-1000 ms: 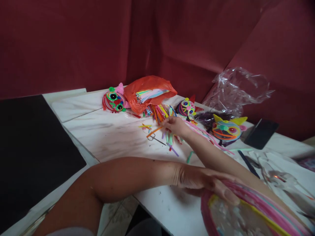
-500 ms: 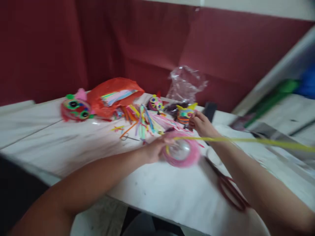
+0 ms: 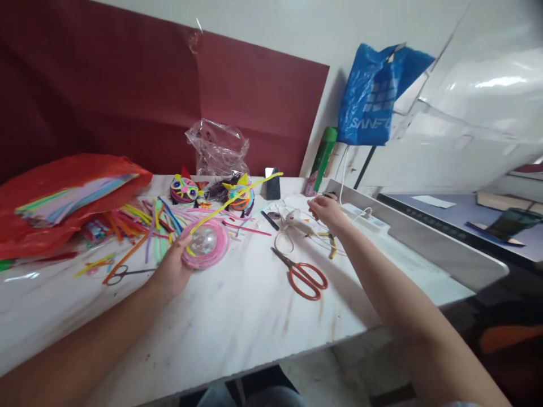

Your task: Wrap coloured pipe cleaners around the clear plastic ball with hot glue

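Note:
My left hand (image 3: 173, 271) is closed on the edge of a clear plastic ball (image 3: 203, 240) wrapped around its rim with pink pipe cleaner (image 3: 218, 249). A yellow pipe cleaner (image 3: 258, 183) starts at the ball near my thumb and sticks out up to the right, its far end loose in the air. My right hand (image 3: 326, 209) is raised over the right of the table, fingers curled together; what they hold, if anything, I cannot make out. Red-handled scissors (image 3: 307, 277) lie between my arms. Two decorated animal-face balls, one pink-purple (image 3: 184, 191) and one yellow-eared (image 3: 240, 198), sit behind.
Left, a red plastic bag (image 3: 85, 169) bears pipe cleaners (image 3: 72, 198), with small scissors (image 3: 121, 275) in front. At the back stand a clear bag (image 3: 216, 144), a phone (image 3: 272, 186) and a green can (image 3: 324, 152). Pliers (image 3: 332, 246) and a power strip (image 3: 367, 220) lie right.
The view has swung to the right. My right hand has moved away from the ball, rightward. The yellow pipe cleaner, earlier stretched far to the right, now points up and away.

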The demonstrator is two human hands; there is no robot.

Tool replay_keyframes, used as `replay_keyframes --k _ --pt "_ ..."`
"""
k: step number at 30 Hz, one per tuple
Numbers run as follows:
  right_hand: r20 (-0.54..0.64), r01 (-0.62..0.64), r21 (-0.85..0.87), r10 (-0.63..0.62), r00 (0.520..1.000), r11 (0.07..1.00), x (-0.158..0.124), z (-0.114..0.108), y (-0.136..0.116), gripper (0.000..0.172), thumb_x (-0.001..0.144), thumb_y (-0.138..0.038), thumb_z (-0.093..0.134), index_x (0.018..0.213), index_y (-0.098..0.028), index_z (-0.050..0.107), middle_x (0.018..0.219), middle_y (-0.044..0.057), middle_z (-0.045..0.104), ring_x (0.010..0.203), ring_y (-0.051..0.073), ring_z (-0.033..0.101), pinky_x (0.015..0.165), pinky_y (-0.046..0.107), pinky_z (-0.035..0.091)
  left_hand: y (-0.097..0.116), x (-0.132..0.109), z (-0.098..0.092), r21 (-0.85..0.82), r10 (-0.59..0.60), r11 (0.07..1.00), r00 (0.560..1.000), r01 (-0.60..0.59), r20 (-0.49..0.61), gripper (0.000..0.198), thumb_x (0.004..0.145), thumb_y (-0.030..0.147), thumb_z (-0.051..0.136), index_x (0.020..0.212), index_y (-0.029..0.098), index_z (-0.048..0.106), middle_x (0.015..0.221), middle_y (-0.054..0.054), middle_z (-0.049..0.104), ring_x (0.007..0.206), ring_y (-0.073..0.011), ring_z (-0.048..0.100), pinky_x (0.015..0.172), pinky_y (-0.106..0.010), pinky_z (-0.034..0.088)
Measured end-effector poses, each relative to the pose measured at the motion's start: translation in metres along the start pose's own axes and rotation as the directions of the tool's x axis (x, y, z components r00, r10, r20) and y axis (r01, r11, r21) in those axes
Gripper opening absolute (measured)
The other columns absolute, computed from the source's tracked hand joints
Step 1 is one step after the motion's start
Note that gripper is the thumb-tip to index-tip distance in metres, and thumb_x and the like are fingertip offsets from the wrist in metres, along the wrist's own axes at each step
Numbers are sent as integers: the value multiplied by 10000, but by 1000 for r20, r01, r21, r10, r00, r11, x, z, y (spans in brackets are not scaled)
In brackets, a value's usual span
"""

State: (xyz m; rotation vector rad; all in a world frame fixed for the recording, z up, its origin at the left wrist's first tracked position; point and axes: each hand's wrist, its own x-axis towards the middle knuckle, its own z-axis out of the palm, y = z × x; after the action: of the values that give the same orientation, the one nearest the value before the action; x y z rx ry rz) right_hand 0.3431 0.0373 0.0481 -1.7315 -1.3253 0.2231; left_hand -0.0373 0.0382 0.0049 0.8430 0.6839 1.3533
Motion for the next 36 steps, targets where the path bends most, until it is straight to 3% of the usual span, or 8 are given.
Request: replay_keyframes --k 4,8,13,18,24,28,32,36 --pt "58 -29 -296 48 997 955 2 15 23 99 775 -240 601 769 -147 637 840 113 694 892 229 610 788 309 445 -2 2 -3 28 7 1000 1000 -6 -15 363 612 341 743 936 178 724 899 -71 768 1001 -283 688 828 -335 580" --pt "137 -11 -468 85 987 884 -3 34 36 258 815 -209 583 1021 -91 684 1102 223 667 1126 321 560 890 361 418 1 6 -7 -7 101 995 993 -102 -62 356 645 344 723 963 184 712 904 -50 767 939 -243 699 814 -320 578" --pt "188 19 -565 106 976 825 -11 44 46 459 805 -176 589 1259 -110 585 1240 241 561 1045 326 614 828 369 448 14 17 -12 -65 271 957 951 -283 -150 304 713 358 672 966 190 692 931 -34 762 1041 -222 674 922 -330 543" --pt "105 -7 -597 87 991 803 -12 36 42 501 825 -149 498 1322 -94 526 1288 261 482 969 317 638 786 392 455 16 22 -19 -61 236 966 951 -252 -198 270 726 357 665 943 198 689 935 -21 761 1032 -217 678 903 -345 558" --pt "-133 -42 -115 27 991 992 -18 29 15 238 723 -258 565 929 -175 652 656 24 562 639 208 562 619 332 462 6 20 -18 -70 200 975 971 -211 -131 339 706 351 694 1002 187 672 947 -37 757 1046 -235 678 913 -365 553" --pt "61 -152 416 139 988 897 -43 40 -10 98 688 -291 587 746 -213 580 547 -28 507 516 150 512 498 277 436 0 17 -17 -30 162 985 979 -167 -127 335 702 342 696 993 180 664 947 -42 750 1036 -229 675 915 -350 535" --pt "196 -223 385 156 968 896 -78 43 -43 159 695 -302 556 773 -194 644 624 44 624 534 176 568 445 275 423 -6 9 -16 81 178 982 975 -168 -134 398 656 325 734 1016 181 641 981 -39 729 1031 -228 658 901 -335 514" --pt "392 -121 371 -37 919 921 -114 40 -63 266 768 -371 498 856 -204 686 657 54 662 539 193 582 470 293 459 -12 1 -14 207 197 963 976 -174 -95 463 672 311 727 1114 217 623 1090 -40 698 1079 -223 628 924 -319 488"
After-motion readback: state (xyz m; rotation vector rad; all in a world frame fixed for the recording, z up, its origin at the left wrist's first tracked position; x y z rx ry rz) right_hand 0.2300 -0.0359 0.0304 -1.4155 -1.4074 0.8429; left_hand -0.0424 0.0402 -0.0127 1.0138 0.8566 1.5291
